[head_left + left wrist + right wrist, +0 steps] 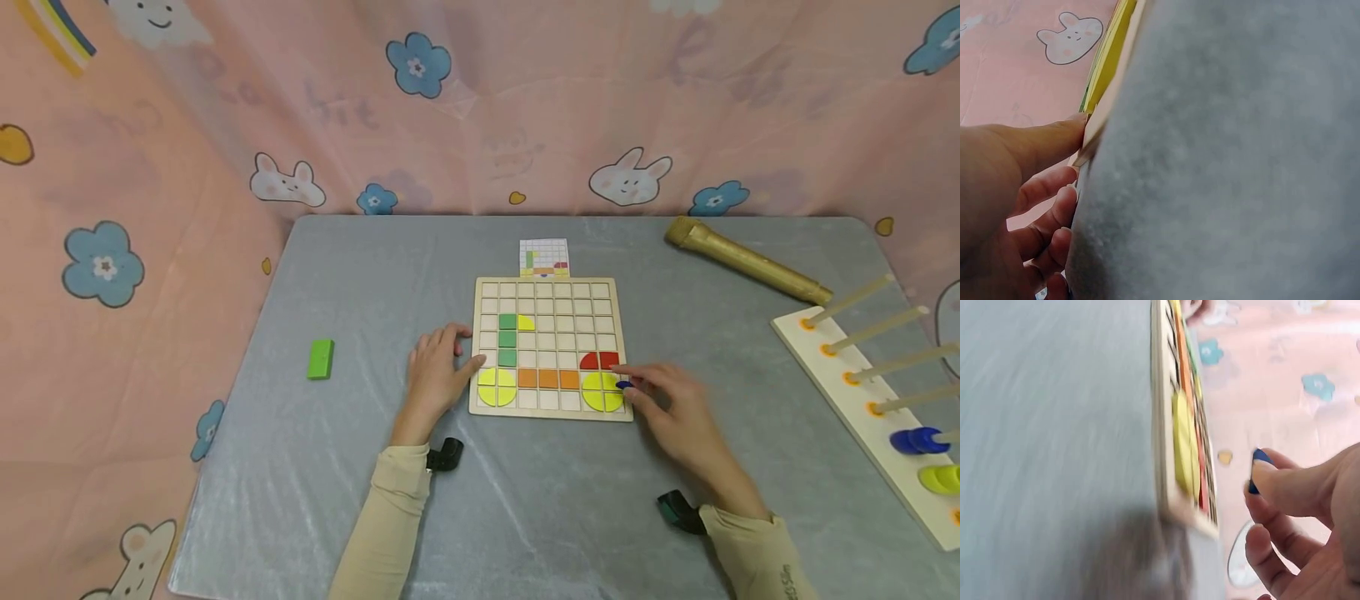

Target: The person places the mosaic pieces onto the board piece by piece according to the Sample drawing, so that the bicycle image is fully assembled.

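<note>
A wooden grid board [555,340] lies on the table with green squares [507,339], orange squares [548,379], red pieces [600,361] and yellow quarter-circles [497,387] in its cells. My left hand [437,375] holds the board's left edge, the thumb on the rim and the fingers loosely bent beside it. Between thumb and forefinger, my right hand [678,408] pinches a small blue piece [1254,472] at the board's right edge. In the right wrist view that piece is held clear of the board. Its full shape is partly hidden by the fingertips.
A printed pattern card [544,257] touches the board's far edge. One light green block [320,359] lies at left. To the right are a gold tube [746,260] and a white peg rack [847,400] with blue and yellow-green rings. A pink patterned curtain [480,125] hangs behind.
</note>
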A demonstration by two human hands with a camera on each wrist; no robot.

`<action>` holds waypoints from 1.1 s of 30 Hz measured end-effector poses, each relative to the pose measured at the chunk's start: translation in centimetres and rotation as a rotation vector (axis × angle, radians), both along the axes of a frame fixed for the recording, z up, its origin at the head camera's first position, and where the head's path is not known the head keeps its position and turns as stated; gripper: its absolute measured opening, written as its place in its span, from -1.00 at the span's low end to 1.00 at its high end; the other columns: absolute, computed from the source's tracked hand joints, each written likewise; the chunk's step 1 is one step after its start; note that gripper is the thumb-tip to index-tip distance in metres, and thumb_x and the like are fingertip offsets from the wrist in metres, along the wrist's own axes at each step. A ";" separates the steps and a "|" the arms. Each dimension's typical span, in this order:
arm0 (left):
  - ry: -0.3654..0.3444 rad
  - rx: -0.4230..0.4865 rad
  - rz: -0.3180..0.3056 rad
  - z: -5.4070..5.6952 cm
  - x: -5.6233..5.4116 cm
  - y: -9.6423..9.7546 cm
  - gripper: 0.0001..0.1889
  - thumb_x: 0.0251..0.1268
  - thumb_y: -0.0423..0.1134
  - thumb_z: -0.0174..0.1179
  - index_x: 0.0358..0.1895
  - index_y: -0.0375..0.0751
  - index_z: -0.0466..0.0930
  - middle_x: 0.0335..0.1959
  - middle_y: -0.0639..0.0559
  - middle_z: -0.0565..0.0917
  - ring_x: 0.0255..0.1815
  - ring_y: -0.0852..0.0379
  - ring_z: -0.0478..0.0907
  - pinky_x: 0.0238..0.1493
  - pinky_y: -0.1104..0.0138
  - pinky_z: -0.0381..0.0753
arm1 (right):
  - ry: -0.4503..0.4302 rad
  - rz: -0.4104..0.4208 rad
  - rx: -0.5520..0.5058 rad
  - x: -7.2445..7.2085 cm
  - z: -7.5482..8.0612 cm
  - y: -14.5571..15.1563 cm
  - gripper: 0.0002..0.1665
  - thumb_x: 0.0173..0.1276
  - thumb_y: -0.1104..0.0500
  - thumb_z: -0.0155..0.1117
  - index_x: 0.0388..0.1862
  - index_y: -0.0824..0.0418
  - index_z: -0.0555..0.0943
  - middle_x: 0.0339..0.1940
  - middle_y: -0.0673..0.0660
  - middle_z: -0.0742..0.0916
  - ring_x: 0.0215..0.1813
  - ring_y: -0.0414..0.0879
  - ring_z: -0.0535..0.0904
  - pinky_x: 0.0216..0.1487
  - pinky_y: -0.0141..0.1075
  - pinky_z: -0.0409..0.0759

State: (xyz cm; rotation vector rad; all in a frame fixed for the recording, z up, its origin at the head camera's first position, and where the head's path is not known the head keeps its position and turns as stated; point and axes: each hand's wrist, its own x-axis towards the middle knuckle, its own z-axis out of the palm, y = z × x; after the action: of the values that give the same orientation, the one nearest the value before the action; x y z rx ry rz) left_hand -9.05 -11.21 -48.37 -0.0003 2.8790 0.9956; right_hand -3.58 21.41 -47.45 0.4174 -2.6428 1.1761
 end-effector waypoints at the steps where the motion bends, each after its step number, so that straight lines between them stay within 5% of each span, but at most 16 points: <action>1: 0.000 0.001 0.000 0.0 0.0 0.0 -0.56 0.46 -0.05 0.38 0.28 -0.08 0.55 -0.23 0.00 0.48 -0.03 -0.05 0.35 0.07 0.11 0.26 | -0.002 0.016 -0.020 -0.2 0.1 -0.4 -0.64 0.30 0.50 0.45 0.02 0.23 0.81 -0.28 0.08 0.71 -0.17 -0.16 0.45 -0.07 -0.41 0.33; 6: -0.002 -0.002 -0.002 -0.1 0.0 0.0 -0.56 0.47 -0.05 0.38 0.28 -0.09 0.55 -0.23 0.00 0.49 -0.03 -0.05 0.36 0.07 0.11 0.27 | -0.011 0.083 -0.091 -0.9 0.2 -2.3 -0.69 0.36 0.51 0.34 -0.05 0.23 0.82 -0.25 0.09 0.72 -0.15 -0.19 0.44 -0.07 -0.37 0.31; 11: 0.004 -0.004 -0.005 -0.2 0.0 0.0 -0.56 0.46 -0.04 0.39 0.28 -0.09 0.55 -0.23 0.01 0.49 -0.03 -0.05 0.36 0.07 0.11 0.27 | -0.007 0.130 -0.122 -1.4 -0.1 -3.9 -0.77 0.25 0.53 0.47 -0.15 0.32 0.77 -0.31 0.08 0.74 -0.21 -0.15 0.53 -0.08 -0.43 0.43; 18: 0.011 0.000 -0.006 0.0 -0.1 0.0 -0.56 0.46 -0.05 0.39 0.27 -0.10 0.55 -0.24 0.00 0.49 -0.03 -0.05 0.36 0.06 0.11 0.27 | -0.068 0.097 -0.079 -1.2 -0.8 -5.8 -0.69 0.00 0.36 0.74 -0.35 0.16 0.75 -0.44 -0.03 0.77 -0.31 -0.14 0.66 0.02 -0.17 0.10; 26: 0.005 0.000 -0.003 0.0 0.0 0.0 -0.56 0.46 -0.05 0.39 0.28 -0.10 0.55 -0.23 0.01 0.49 -0.02 -0.05 0.36 0.06 0.11 0.27 | -0.168 0.060 -0.039 -1.0 -0.9 -7.3 -0.73 0.06 0.30 0.73 -0.31 0.20 0.78 -0.39 0.04 0.81 -0.27 -0.04 0.74 0.08 0.02 0.01; 33: 0.003 0.003 0.001 0.0 0.0 0.0 -0.56 0.45 -0.05 0.39 0.27 -0.09 0.55 -0.23 0.01 0.48 -0.02 -0.05 0.36 0.07 0.10 0.28 | -0.141 0.078 -0.003 -1.0 -0.8 -7.6 -0.72 0.10 0.34 0.70 -0.22 0.20 0.79 -0.34 0.06 0.85 -0.26 -0.03 0.74 0.05 0.03 0.03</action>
State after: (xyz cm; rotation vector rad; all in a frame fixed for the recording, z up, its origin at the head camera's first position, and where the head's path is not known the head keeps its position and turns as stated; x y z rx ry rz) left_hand -9.02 -11.22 -48.36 -0.0005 2.8809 1.0007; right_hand -4.57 13.86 -48.29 0.4563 -2.7663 1.2764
